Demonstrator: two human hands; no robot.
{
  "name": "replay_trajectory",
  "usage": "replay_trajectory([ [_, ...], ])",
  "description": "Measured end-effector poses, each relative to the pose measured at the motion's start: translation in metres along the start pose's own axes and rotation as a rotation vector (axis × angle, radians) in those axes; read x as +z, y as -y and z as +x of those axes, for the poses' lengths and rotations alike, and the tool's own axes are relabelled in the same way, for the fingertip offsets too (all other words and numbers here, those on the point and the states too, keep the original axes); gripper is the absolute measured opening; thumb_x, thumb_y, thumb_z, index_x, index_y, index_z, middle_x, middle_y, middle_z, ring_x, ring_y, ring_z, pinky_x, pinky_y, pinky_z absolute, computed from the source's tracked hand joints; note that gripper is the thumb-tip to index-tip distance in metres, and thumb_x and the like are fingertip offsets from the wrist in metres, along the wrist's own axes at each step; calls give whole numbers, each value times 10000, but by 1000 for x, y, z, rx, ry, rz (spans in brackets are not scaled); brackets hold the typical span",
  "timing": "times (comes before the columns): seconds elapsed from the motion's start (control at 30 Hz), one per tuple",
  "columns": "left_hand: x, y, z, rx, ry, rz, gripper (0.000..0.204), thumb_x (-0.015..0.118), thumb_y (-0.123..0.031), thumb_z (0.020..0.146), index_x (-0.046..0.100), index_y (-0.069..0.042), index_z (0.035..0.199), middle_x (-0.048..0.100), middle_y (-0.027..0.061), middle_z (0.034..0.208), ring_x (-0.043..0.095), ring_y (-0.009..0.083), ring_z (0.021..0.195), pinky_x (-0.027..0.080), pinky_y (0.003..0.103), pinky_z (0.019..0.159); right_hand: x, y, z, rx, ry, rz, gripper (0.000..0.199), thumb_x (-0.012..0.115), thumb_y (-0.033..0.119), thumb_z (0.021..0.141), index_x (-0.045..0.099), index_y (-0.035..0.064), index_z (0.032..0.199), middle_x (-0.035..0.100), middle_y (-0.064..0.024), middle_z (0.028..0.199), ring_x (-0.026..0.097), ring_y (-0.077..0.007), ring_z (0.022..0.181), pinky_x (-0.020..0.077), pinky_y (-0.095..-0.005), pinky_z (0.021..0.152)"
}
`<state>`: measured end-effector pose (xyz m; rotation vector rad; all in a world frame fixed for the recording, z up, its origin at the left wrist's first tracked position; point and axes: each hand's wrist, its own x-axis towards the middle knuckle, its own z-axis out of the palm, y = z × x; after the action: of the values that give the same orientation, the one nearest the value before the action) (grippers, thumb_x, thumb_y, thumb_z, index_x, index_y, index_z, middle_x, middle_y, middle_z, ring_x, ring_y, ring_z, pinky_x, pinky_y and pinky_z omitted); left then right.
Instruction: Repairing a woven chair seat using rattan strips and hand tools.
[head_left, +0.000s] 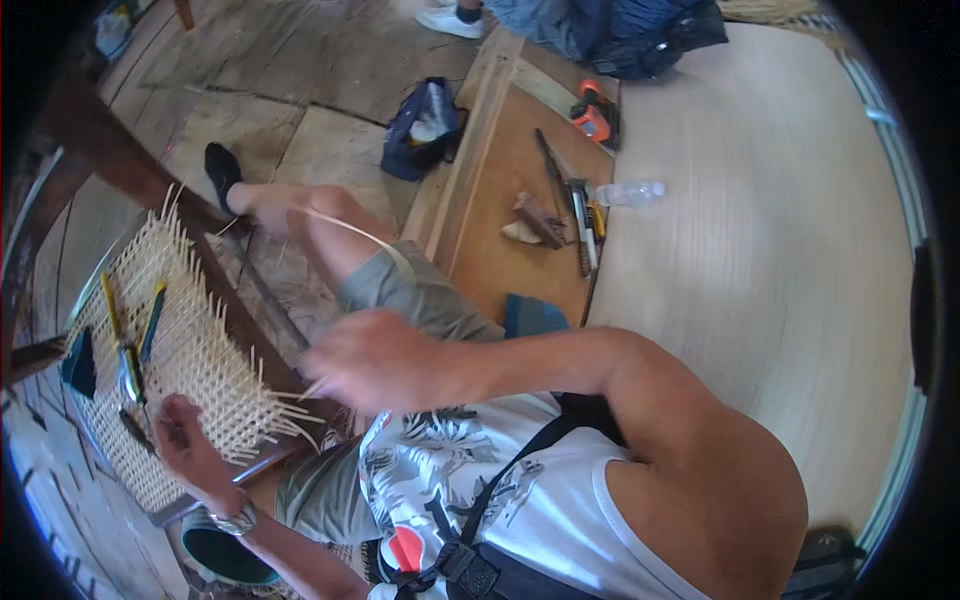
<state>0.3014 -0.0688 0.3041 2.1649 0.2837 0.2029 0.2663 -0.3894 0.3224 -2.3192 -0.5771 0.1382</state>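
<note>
A woven cane panel (190, 350) on a dark wooden frame lies at the left, with loose strand ends sticking out along its edges. My left hand (188, 445), a watch on its wrist, presses with bent fingers on the panel's near edge. My right hand (365, 358) is blurred above my lap and pinches a thin pale cane strand (350, 228) that arcs over my thigh. On the panel lie a yellow-handled tool (115, 322) and a blue-handled tool (153, 318).
A blue bag (425, 125) sits on the plank floor. A wooden board (500, 260) carries hand tools (575, 215), an orange power tool (595, 118) and a plastic bottle (630, 192). A large pale sheet (780, 260) spreads right. Another person's shoe (450, 20) shows at the top.
</note>
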Motion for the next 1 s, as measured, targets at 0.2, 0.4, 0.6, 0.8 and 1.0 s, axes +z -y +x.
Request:
replay_trajectory([
  [0.2, 75, -49, -50, -19, 431, -177, 209, 697, -163, 995, 677, 4, 1119, 664, 4, 886, 588, 69, 790, 493, 229, 702, -102, -106, -193, 1154, 222, -430, 143, 603, 149, 891, 680, 57, 969, 712, -222, 921, 696, -440, 909, 541, -561, 795],
  [0.4, 100, -77, -44, 12, 495, -130, 217, 695, -157, 996, 673, 10, 1133, 693, 25, 923, 619, 88, 821, 514, 243, 742, -114, -204, -315, 1491, -137, -352, 240, 614, 252, 943, 679, 40, 1035, 715, -241, 996, 688, -429, 1008, 522, -559, 900],
  [0.6, 88, -81, -42, 41, 462, -107, 209, 688, -153, 1000, 668, 1, 1139, 693, 40, 961, 627, 100, 842, 523, 248, 759, -87, -275, -345, 1460, -344, -503, 318, 609, 324, 947, 688, 27, 1032, 704, -250, 1050, 669, -438, 1018, 526, -518, 884],
  [0.8, 78, -67, -51, -64, 436, -224, 181, 644, -166, 1029, 639, -3, 1108, 636, 20, 922, 586, 89, 833, 479, 234, 776, -97, -299, -344, 1449, -419, -333, 332, 616, 329, 943, 667, 22, 1059, 698, -251, 1096, 666, -423, 1048, 522, -503, 912],
  [1.0, 76, -65, -69, -131, 447, -179, 189, 634, -175, 1034, 633, 2, 1098, 625, 20, 911, 585, 95, 829, 473, 234, 769, -116, -296, -318, 1531, -257, -358, 292, 607, 297, 959, 683, 35, 1062, 705, -234, 1077, 661, -438, 1031, 521, -512, 893],
])
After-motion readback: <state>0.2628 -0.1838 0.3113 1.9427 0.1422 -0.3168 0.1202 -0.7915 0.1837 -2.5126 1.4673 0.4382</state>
